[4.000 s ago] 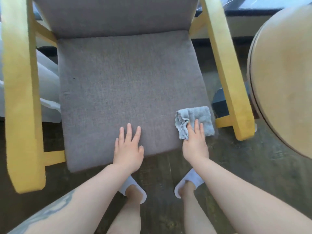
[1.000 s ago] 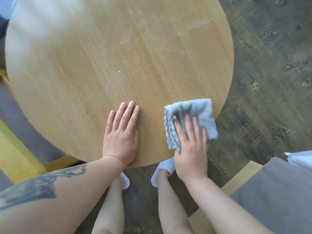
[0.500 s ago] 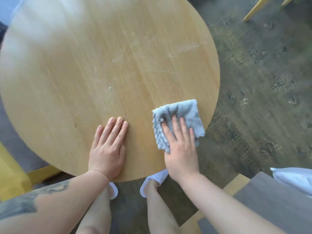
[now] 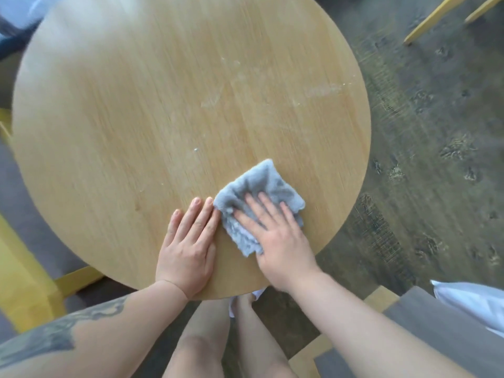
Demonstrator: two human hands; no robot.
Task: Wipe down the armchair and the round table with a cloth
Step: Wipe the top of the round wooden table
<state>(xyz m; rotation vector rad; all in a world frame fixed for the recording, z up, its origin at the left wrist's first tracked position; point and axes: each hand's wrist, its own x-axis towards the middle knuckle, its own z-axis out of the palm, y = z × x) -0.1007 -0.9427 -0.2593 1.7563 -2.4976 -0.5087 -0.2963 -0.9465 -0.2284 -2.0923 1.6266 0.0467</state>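
Right hand: my right hand [image 4: 275, 236] lies flat, fingers straight, pressing the folded grey-blue fluffy cloth [image 4: 259, 197] down.
Left hand: my left hand [image 4: 188, 246] rests open, palm down, holding nothing, fingertips just beside the cloth.
Cloth: on the round light-wood bench [image 4: 136, 118], near its front edge.
Bench surface: I see pale smears [image 4: 321, 90] farther back.

one head view only, looking steeply down from close above the round table [image 4: 163, 110], facing forward past both forearms; the tabletop is filling most of the frame, floor [image 4: 436, 159] showing right.
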